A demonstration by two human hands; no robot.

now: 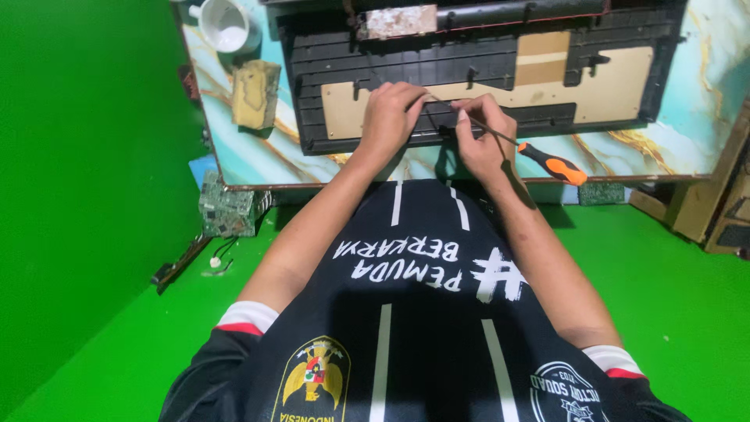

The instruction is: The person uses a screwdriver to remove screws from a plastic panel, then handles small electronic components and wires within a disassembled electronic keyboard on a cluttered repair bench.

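On the marbled table (625,148) in front of me lies a black keyboard frame (484,70), its long axis running left to right, its near edge under my hands. My left hand (391,117) is curled, fingers pressed on that edge; my right hand (484,137) pinches a screwdriver (547,162), orange handle pointing right, thin shaft pointing left. The frame looks light, stiff, brittle plastic, best taken by its long edges. A sponge (255,94) and white cup (226,25) sit left.
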